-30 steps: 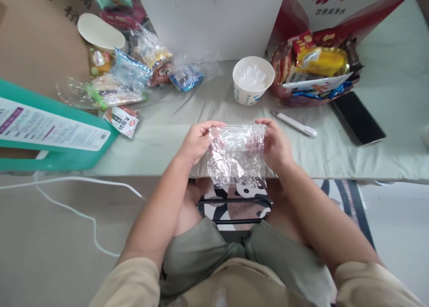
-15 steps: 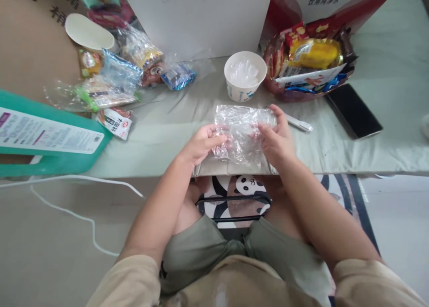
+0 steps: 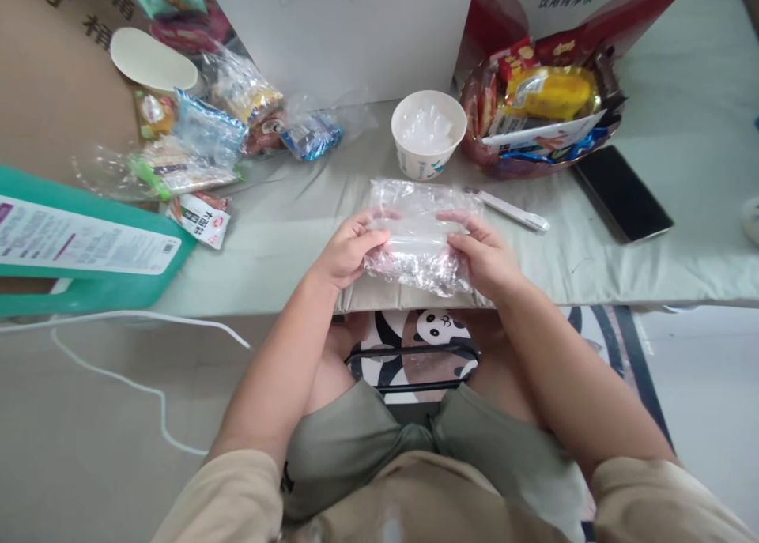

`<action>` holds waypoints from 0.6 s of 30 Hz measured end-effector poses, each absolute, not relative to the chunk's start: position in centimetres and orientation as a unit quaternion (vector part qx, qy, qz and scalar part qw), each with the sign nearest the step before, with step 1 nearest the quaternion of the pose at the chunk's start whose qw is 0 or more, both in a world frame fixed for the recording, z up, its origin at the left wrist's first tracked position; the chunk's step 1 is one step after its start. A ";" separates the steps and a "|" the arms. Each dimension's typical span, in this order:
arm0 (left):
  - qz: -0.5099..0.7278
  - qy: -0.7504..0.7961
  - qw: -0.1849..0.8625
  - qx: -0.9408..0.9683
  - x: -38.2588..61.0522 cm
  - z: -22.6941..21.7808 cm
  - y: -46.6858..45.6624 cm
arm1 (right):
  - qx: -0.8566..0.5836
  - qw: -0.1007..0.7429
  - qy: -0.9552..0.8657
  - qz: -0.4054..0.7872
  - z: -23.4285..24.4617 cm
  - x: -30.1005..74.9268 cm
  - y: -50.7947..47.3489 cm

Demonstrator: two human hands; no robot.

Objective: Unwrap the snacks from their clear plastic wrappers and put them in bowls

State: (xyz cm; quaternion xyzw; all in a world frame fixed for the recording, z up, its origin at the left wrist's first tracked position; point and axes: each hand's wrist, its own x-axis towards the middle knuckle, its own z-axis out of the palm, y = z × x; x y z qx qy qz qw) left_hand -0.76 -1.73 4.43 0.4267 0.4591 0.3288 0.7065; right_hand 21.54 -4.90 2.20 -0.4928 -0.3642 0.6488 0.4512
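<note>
A crinkled clear plastic bag (image 3: pixel 418 250) is stretched between my hands above the front edge of the cloth-covered table. My left hand (image 3: pixel 351 250) pinches its left side, thumb on top and fingers behind. On the other side my right hand (image 3: pixel 483 254) grips it the same way, its fingers showing through the film. Just beyond the bag stands a white paper cup (image 3: pixel 424 160) with crumpled clear plastic inside. A white pen-like stick, perhaps a slim cutter, (image 3: pixel 515 211) lies to the right of my right hand.
A basket of packaged snacks (image 3: pixel 486 152) stands right of the cup, with a black phone (image 3: pixel 622 194) beside it. Several snack packets (image 3: pixel 207 128) lie at the left, near a green jug (image 3: pixel 171 246). A white box (image 3: pixel 356 45) stands behind.
The bag has been pulled flatter and wider between my hands. My right hand has shifted lower, its raised finger now bent behind the film, uncovering more of the white stick.
</note>
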 end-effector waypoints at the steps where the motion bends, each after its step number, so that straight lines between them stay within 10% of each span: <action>1: 0.334 0.455 0.709 0.422 -0.9 4.5 -1.7 | -0.485 0.465 -0.372 0.641 2.3 21.6 -4.9; 8: 0.337 0.408 0.685 0.501 -2.4 3.9 -0.9 | -0.429 0.467 -0.419 0.650 2.9 22.6 -5.2; 18: 0.495 0.551 0.167 0.650 -0.5 2.5 -1.7 | -0.532 0.546 -0.388 0.518 1.6 20.5 -4.6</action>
